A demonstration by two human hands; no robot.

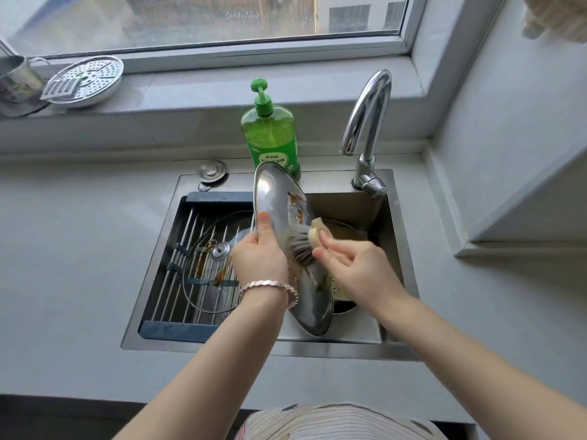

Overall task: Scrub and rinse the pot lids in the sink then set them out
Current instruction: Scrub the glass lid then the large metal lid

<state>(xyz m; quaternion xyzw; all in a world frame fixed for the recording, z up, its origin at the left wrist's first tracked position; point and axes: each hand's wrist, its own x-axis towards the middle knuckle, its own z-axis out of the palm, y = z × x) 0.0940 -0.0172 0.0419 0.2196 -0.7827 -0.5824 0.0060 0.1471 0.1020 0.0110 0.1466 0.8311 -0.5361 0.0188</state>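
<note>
My left hand [259,254] grips a steel pot lid [276,198] by its left rim and holds it on edge over the sink [374,338]. Brown streaks mark the lid's inner face. My right hand [352,265] holds a pale-handled scrub brush [301,241] whose grey bristles press against that face. A glass lid [206,274] with a metal knob and brown stains lies flat on the roll-up drying rack [178,249] over the sink's left half. A dirty pot [346,231] sits in the basin behind my right hand, mostly hidden.
A green dish soap bottle [270,134] stands behind the sink, with a chrome faucet [368,122] to its right. A round sink stopper [212,171] lies on the sink's back left edge. On the windowsill sit a perforated steamer plate [92,79] and a metal cup [16,81].
</note>
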